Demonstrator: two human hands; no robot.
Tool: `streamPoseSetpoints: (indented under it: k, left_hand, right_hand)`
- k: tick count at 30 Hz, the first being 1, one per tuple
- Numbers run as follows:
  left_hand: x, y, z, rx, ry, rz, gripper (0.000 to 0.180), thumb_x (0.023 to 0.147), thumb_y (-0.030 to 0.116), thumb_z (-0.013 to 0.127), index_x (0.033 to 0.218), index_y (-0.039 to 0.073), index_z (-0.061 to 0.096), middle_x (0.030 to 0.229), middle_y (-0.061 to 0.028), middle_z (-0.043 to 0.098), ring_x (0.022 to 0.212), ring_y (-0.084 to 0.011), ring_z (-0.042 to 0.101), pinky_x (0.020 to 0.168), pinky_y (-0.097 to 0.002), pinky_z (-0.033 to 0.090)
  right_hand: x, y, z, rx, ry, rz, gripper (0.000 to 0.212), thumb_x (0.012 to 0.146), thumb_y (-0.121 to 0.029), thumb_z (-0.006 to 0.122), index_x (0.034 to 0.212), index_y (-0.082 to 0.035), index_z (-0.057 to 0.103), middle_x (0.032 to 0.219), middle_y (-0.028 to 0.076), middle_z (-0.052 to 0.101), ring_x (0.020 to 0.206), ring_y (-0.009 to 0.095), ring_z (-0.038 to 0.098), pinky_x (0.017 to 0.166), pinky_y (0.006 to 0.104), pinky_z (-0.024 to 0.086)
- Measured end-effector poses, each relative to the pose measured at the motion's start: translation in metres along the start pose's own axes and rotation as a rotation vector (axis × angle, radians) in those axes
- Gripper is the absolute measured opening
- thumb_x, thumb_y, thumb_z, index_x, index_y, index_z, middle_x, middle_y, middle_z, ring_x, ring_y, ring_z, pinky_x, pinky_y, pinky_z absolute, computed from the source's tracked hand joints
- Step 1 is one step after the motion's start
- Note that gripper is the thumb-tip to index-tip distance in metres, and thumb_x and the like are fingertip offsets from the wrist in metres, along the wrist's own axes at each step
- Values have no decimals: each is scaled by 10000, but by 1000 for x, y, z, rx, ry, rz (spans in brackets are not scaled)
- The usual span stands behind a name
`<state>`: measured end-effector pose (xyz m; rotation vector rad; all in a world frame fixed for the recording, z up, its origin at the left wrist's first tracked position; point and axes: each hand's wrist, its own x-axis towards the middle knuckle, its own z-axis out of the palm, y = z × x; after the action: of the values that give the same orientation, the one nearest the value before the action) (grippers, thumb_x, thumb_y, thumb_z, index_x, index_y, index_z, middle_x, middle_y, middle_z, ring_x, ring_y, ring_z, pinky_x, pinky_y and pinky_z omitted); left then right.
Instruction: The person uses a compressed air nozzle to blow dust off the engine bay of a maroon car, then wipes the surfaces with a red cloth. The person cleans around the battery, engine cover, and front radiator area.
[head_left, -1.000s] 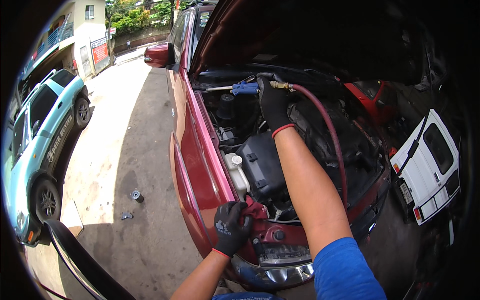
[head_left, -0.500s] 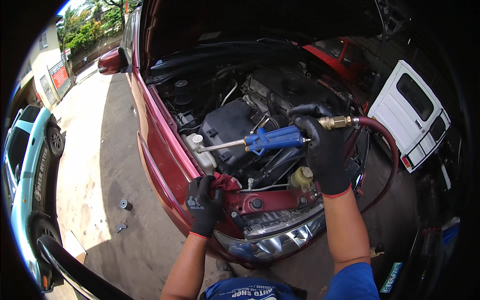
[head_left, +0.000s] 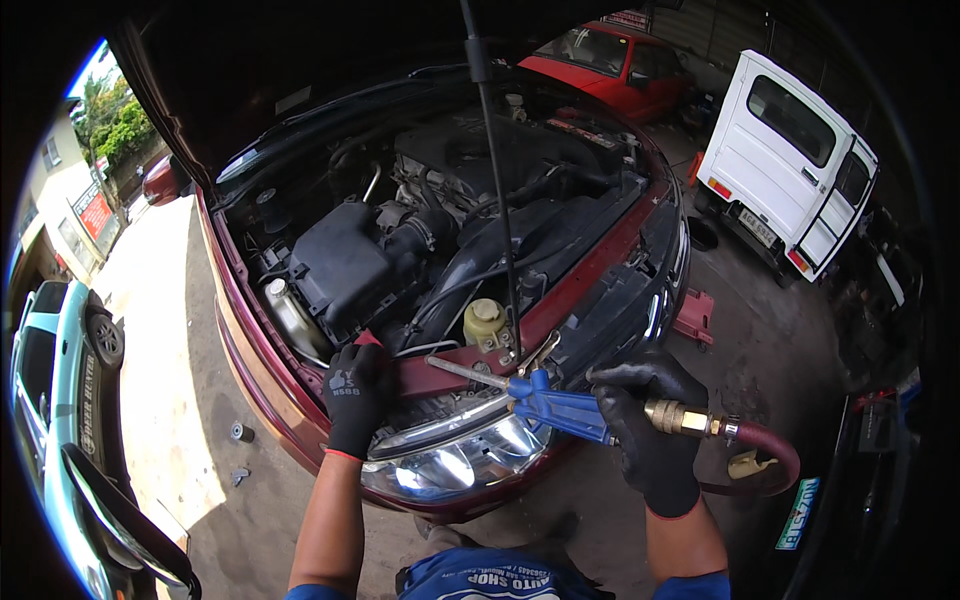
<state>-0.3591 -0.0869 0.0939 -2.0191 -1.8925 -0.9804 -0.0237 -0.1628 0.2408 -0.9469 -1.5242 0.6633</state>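
I stand at the front of a dark red car (head_left: 262, 378) with its hood up and the engine bay (head_left: 450, 240) exposed. My right hand (head_left: 650, 430), in a black glove, grips a blue air blow gun (head_left: 545, 405). Its thin metal nozzle points left over the front panel, just above the headlight (head_left: 450, 455). A brass fitting joins the gun to a dark red hose (head_left: 770, 460) that loops to the right. My left hand (head_left: 355, 395), also gloved, rests on the car's front edge beside a red cloth (head_left: 368, 338).
A hood prop rod (head_left: 495, 180) rises from the front panel. A white van (head_left: 790, 160) and a red car (head_left: 600, 55) stand behind on the right. A light blue car (head_left: 50, 400) is parked at left. A red jack (head_left: 695, 318) lies on the concrete floor.
My right hand has pulled the blow gun out of the engine bay, down to the car's front edge by the headlight. My left hand has stayed on the front panel. My view has swung right.
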Motion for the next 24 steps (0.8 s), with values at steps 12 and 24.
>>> streamPoseSetpoints:
  k: [12,24]
  left_hand:
    - [-92,195,90,-206,24,-108,287,763,111,712,1047,74,712,1024,-171,686,972,-392,652,854,-480,527]
    - [32,311,196,-336,37,-68,353,746,125,704,1090,45,707,1029,-185,687,952,-399,650,860,-477,517]
  right_hand:
    - [45,99,-292,28,461,97,184,830,2,598,998,53,655,971,116,674,831,156,639,778,303,521]
    - [175,196,-420,-12,310,43,218,839,-87,605,1011,40,651,865,98,631,757,163,615,718,302,515]
